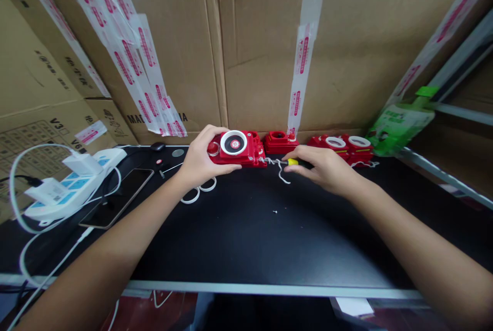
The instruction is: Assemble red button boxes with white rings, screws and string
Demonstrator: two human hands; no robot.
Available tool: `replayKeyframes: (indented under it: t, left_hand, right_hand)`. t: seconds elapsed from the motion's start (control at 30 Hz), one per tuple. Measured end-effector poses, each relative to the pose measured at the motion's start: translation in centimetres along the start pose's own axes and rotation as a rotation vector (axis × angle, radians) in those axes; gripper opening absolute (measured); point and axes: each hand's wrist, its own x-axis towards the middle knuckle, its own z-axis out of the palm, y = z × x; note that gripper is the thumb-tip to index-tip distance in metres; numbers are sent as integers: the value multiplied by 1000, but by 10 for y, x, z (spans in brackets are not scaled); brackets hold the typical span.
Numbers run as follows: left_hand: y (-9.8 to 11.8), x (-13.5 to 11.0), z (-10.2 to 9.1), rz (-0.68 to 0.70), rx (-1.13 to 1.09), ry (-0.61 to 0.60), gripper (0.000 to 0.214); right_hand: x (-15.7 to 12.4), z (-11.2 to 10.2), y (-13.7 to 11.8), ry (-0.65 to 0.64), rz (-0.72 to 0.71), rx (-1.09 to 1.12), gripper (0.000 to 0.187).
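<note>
My left hand [206, 159] is closed around the left end of a red plastic toy camera [242, 159] with a white ring about its round black front. A white cord [283, 174] hangs from the toy's right end. My right hand [321, 164] grips a screwdriver [293, 162] with a yellow and black handle, its shaft pointing left at the toy's right side. Whether the tip touches a screw cannot be made out. A small screw [275, 212] lies on the black table in front. Two white rings [190, 196] rest below my left hand.
Behind stand another red case [281, 142] and red toys with white rings [359, 141]. A green pouch [402, 123] stands at right. At left are a phone [119, 198], a power strip [77, 182] and cables. Cardboard [254, 63] walls the back of the black table [239, 249].
</note>
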Motion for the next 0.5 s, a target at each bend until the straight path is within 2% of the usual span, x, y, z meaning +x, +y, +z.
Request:
replayKeyframes:
  t: [0.07,0.17,0.3,0.5]
  left_hand:
    - [0,0,1,9,-6,-7,71]
    - [1,-1,1,11,-16,-16,72]
    - [1,-1,1,21,7,-13,71]
    - [2,0,-1,-3,-14,22,70]
  right_hand:
    - [2,-2,-2,28,13,37,34]
    - [3,-7,-5,48,38,64,26]
    - [3,-10,-6,50,-23,69,23]
    - [0,-3,-2,18,-35,-90,24]
